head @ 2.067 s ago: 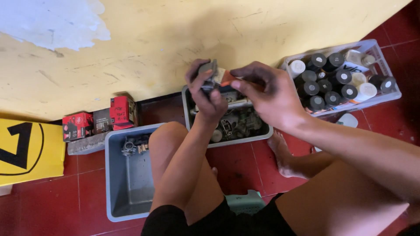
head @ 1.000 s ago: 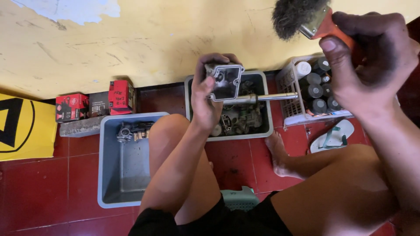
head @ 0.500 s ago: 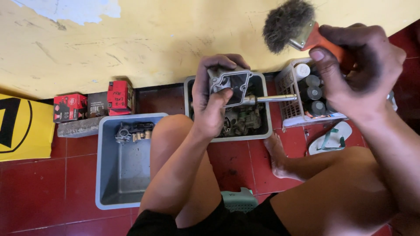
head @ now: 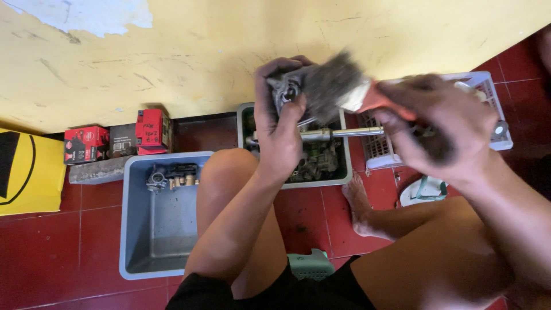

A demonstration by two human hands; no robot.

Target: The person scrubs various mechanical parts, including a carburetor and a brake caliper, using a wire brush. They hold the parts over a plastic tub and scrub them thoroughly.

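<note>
My left hand [head: 280,123] grips a small grey metal engine part [head: 285,87], a square-rimmed cover, raised in front of the yellow wall. My right hand [head: 439,129] holds a paintbrush [head: 344,90] with an orange handle, a metal ferrule and dark worn bristles. The bristles lie against the metal part and are blurred by motion. Both hands hover above a dark grey tub [head: 345,166] that holds greasy metal parts and a long metal shaft [head: 344,133].
A larger grey tub [head: 133,229] at the left holds a few small metal parts [head: 171,174]. Red and black boxes [head: 117,139] sit on a block by the wall. A white crate [head: 379,150] stands at the right, a sandal [head: 422,189] below it. My bare knees fill the foreground.
My right hand has swung the brush down and left from beside the wall onto the metal part. My left hand has kept hold of the part and raised it slightly.
</note>
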